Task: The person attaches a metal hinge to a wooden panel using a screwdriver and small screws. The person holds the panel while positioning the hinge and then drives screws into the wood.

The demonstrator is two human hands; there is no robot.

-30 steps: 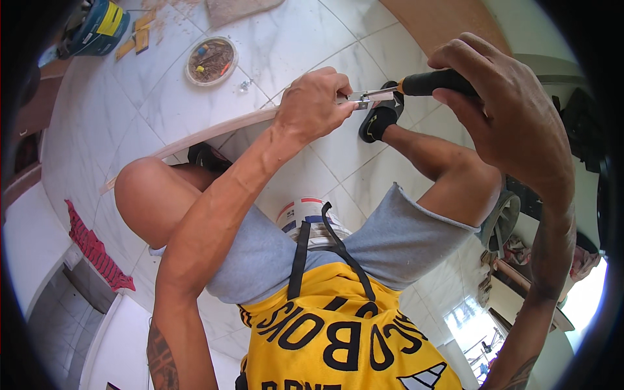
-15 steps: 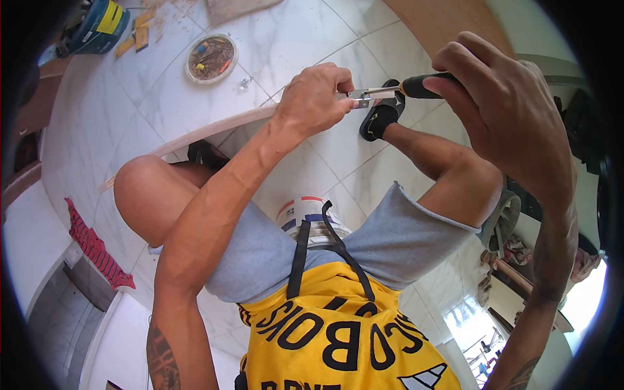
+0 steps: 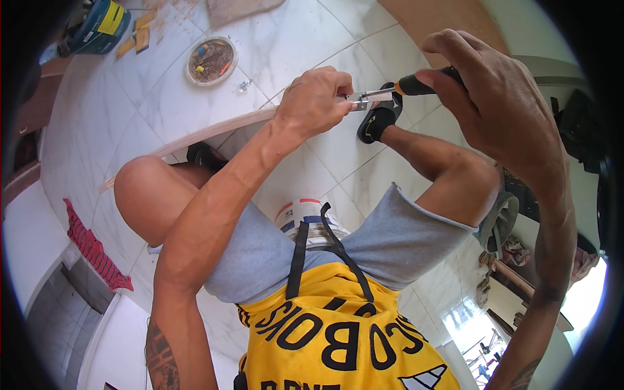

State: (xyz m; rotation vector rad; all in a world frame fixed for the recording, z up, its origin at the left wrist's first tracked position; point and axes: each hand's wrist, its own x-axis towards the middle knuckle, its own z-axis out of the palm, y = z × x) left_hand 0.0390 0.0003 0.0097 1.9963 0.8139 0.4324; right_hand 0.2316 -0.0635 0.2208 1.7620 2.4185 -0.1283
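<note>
**Screwdriver at a metal fitting**

Head view: the right hand grips the screwdriver's black handle; the left hand pinches the silvery fitting at a pale wooden strip's end. Bold black lettering crosses the yellow shirt.

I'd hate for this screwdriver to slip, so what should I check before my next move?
1. Left hand gripping the wooden strip beside the metal fitting: ok.
2. Right hand on the screwdriver: ok.
3. Screwdriver's tip properly seated: cannot tell, too small.
4. Left fingers out of the tool's line: not ok, the shaft points toward them.
5. Round container apart from both hands: ok.
</note>
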